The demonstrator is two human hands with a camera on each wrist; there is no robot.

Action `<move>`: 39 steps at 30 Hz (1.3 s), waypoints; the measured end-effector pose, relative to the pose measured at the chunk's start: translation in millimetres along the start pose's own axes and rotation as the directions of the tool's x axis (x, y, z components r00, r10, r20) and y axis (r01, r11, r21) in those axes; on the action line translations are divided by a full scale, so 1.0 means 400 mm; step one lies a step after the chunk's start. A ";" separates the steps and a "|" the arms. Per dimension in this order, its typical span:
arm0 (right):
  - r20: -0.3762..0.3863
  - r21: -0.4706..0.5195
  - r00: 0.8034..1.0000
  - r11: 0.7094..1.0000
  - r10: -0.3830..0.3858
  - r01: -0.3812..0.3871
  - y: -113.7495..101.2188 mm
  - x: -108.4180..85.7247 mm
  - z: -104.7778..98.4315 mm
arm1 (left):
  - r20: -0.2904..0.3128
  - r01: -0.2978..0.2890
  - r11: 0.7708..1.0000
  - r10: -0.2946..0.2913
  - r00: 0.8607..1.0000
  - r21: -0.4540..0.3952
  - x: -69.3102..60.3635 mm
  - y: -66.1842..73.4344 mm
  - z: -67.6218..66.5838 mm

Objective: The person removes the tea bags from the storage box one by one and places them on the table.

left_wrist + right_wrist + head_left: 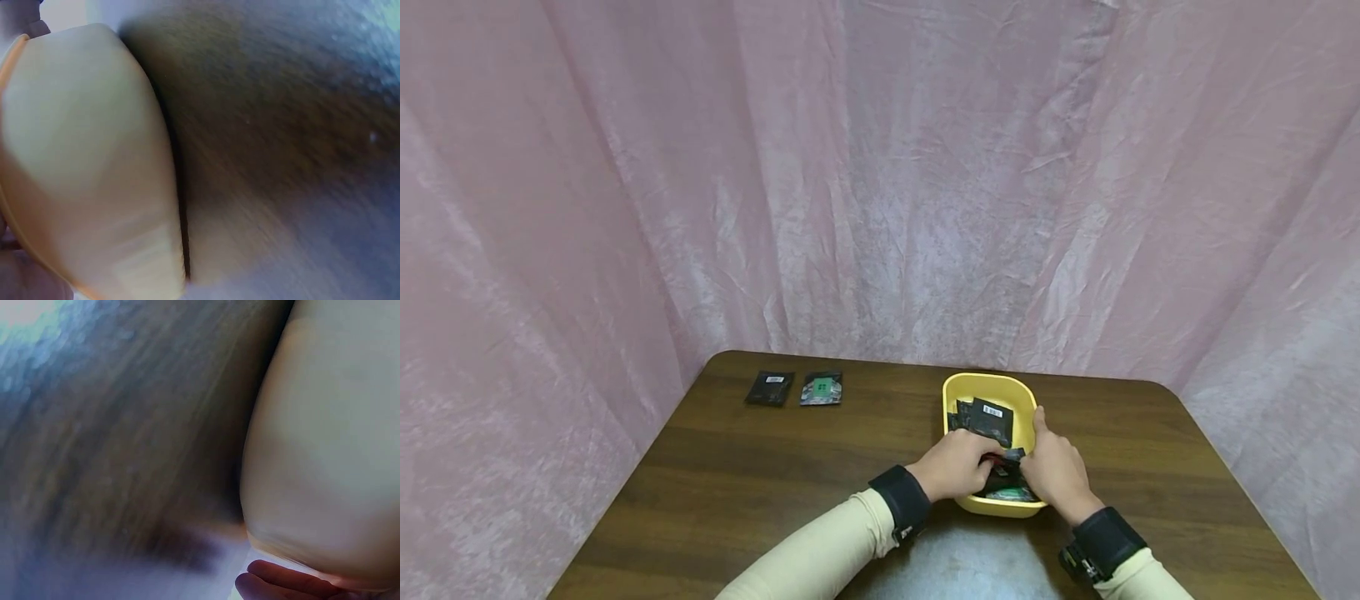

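Observation:
A yellow plastic bin (988, 382) holds several small flat packets, mostly black; a black packet (991, 419) with a white barcode label leans at its far end. My left hand (957, 464) reaches over the bin's left rim, its fingers curled and pinching a dark packet (1002, 468) inside, partly hidden by the fingers. With my right hand (1060, 472) I grip the bin's right wall, one finger lying along the rim. Both wrist views mostly show the bin's outer wall; left fingers (28, 278) and right fingers (287, 579) appear at their edges.
At the table's back left lie two more packets: a black one (770, 388) with a white label and a silvery one (822, 388) with a green square. The brown wooden table (715, 500) ends at a pink curtain (880, 208).

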State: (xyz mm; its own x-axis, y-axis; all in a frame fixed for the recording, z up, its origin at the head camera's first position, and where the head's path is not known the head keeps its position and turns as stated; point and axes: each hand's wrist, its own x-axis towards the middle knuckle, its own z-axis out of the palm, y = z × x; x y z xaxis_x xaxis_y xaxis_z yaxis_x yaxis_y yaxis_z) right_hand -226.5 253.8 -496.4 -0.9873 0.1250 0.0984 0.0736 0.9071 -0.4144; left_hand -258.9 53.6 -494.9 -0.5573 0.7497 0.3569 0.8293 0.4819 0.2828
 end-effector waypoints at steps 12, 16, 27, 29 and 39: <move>-0.011 -0.001 1.000 1.000 0.003 -0.003 0.001 0.000 -0.001 | -0.121 0.113 0.988 -0.126 0.985 -0.105 -0.013 -0.002 -0.026; 0.000 0.004 1.000 1.000 0.009 -0.009 -0.001 0.003 -0.004 | -0.184 0.128 0.982 -0.153 0.971 -0.138 -0.016 0.000 -0.065; 0.015 0.015 1.000 1.000 0.021 -0.021 0.000 -0.002 0.001 | -0.353 0.155 0.987 -0.158 0.922 -0.036 -0.041 -0.052 -0.143; 0.021 0.014 0.999 1.000 0.024 -0.024 0.001 -0.002 0.002 | -0.400 0.163 0.987 -0.150 0.904 -0.001 -0.051 -0.074 -0.150; 0.010 0.021 1.000 1.000 0.016 -0.016 0.001 -0.001 0.002 | -0.464 0.308 0.939 -0.206 0.862 0.155 -0.120 -0.203 -0.160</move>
State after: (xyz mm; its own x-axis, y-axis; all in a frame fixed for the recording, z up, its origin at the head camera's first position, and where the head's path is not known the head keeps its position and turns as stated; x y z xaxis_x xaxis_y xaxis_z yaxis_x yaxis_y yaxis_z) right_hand -226.0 253.7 -497.4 -0.9873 0.1353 0.0829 0.0864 0.8964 -0.4347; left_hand -302.2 -50.4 -478.1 -0.6698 0.3362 0.6620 0.6131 0.7534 0.2377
